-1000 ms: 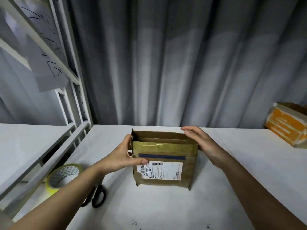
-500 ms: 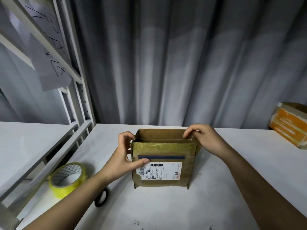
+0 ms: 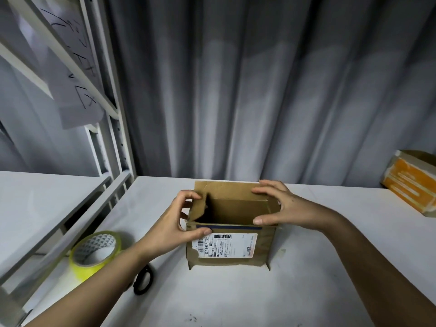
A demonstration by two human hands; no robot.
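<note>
Cardboard box (image 3: 230, 250) is parked centre of the surface (image 3: 236, 298), mouth up, long axis left-right. Left end is pinched in the left hand (image 3: 169, 226) grip, right end clamped by the right hand (image 3: 285, 208), neither nearer.

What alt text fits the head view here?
A person's left hand and right hand hold open a cardboard box on a white table. A tape roll and scissors lie left of it; an orange box sits far right.
</note>
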